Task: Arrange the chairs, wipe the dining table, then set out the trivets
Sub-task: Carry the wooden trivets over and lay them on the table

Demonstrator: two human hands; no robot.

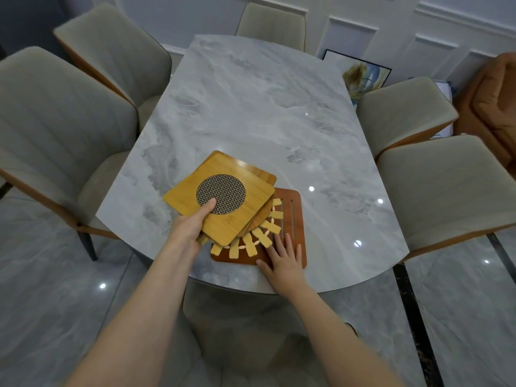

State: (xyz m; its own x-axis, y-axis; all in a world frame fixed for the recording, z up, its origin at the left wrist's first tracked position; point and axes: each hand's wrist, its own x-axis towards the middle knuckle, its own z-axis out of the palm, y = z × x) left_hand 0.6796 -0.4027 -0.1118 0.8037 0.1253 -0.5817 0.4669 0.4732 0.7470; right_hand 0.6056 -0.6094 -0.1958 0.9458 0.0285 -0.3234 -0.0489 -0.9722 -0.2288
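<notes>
A pile of trivets lies at the near end of the grey marble dining table (251, 107). My left hand (190, 224) grips the top ones, thumb on a square bamboo trivet (240, 210) with a round woven mesh centre; more bamboo trivets (259, 174) fan out under it. Below lies a sun-shaped slatted trivet (251, 244). At the bottom sits a dark brown wooden trivet (293, 208) with slots. My right hand (284, 258) rests flat on the brown trivet, fingers straight, touching the slatted one's edge.
Beige chairs ring the table: two on the left (55, 121), one at the far end (270, 20), two on the right (446, 185), and one below me at the near end (251, 317). A framed picture (360, 74) leans against the white panelled wall. The floor is glossy grey tile.
</notes>
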